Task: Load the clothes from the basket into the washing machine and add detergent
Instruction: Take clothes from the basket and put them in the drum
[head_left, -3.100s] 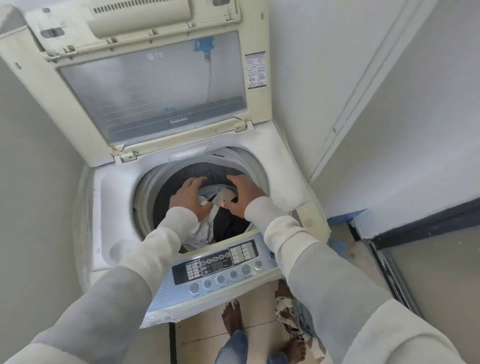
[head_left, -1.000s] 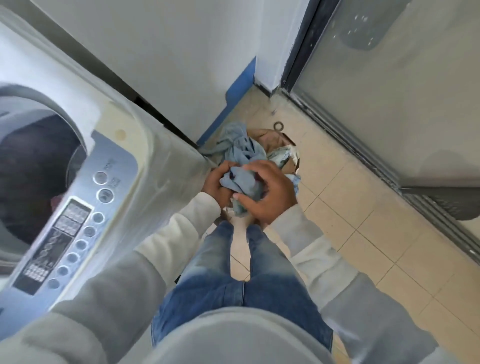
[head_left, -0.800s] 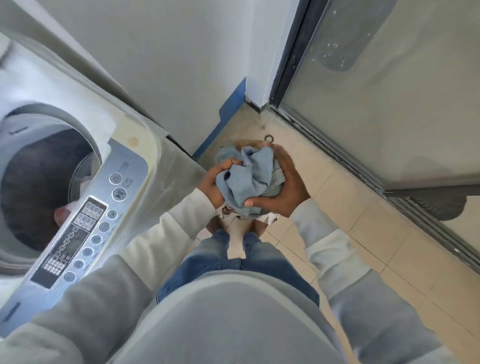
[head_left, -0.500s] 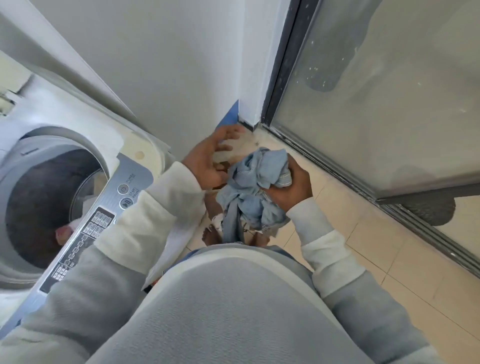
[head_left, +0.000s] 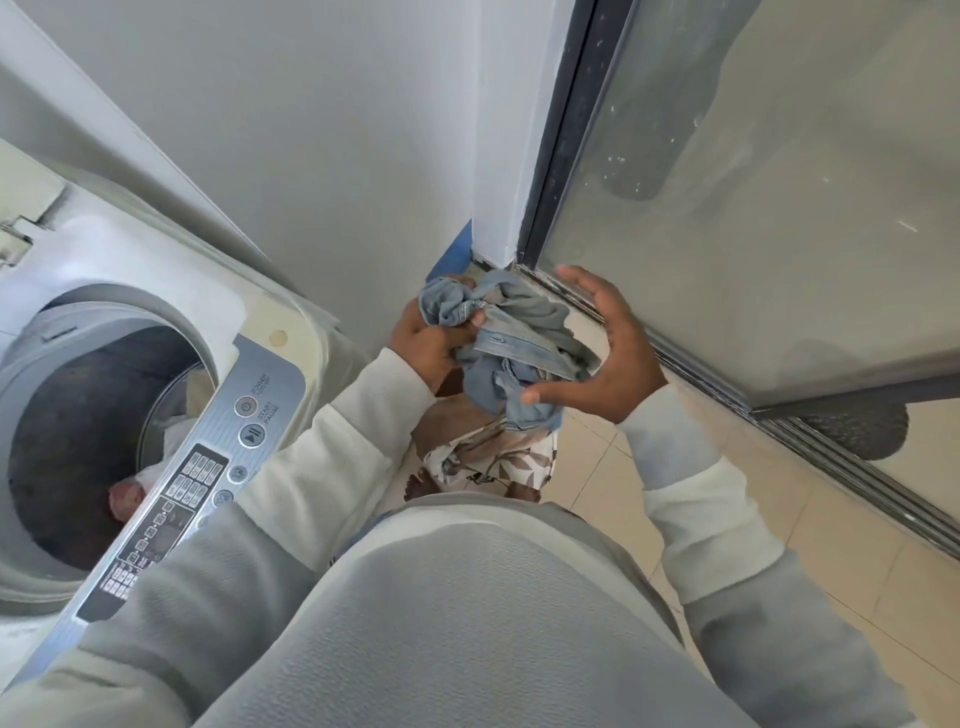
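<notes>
We see the left hand (head_left: 428, 345) clenched around a crumpled blue denim garment (head_left: 511, 340), fingers curled into the bunched fabric at its upper left, so that the bundle hangs in the air to the right of the washing machine (head_left: 260, 332) and apart from it. The right hand (head_left: 610, 358) is released: its fingers are spread and nearly straight, cupped beside the right flank of the garment, with the thumb reaching the lower folds; whether it presses them we cannot tell. Directly below the bundle we make out a floral cloth (head_left: 498, 460) in white and brown, lying low near the floor (head_left: 779, 525) of pale tiles; what it lies in is too hidden by the arms and the garment for us to name. At the left the machine's top stands open, and we look into the dark drum (head_left: 78, 415), where a white cloth (head_left: 174, 434) lies against the near wall and something pinkish shows beside the rim. The grey control panel (head_left: 208, 457) runs along the front edge, partly under the left sleeve (head_left: 332, 457). To the right a frosted glass door (head_left: 753, 182) in a dark frame meets the white wall (head_left: 311, 130) at the corner behind the hands.
</notes>
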